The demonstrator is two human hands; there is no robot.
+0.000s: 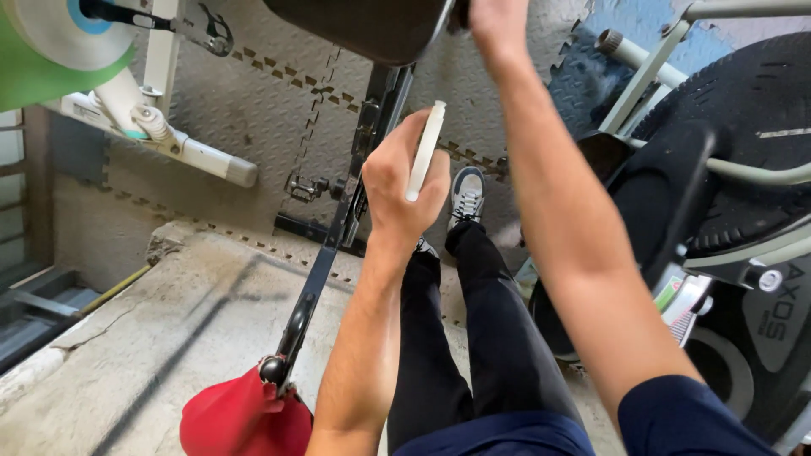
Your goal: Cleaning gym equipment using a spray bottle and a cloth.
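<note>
My left hand (404, 181) is closed around a thin white rod-like tool (425, 150), held upright beside a black metal frame bar (355, 181). My right hand (494, 19) reaches up to the top edge of the view, at the rim of a dark padded seat (363, 25); its fingers are cut off by the frame edge. Below my arms are my legs in dark trousers (473, 338) and one grey and white shoe (467, 194).
A red cloth (241, 418) hangs at the lower end of the black bar. Grey interlocking floor mats (253, 93) lie beneath. White exercise equipment (169, 139) stands at left, a dark machine with a large black wheel (743, 127) at right. A concrete step (169, 321) is lower left.
</note>
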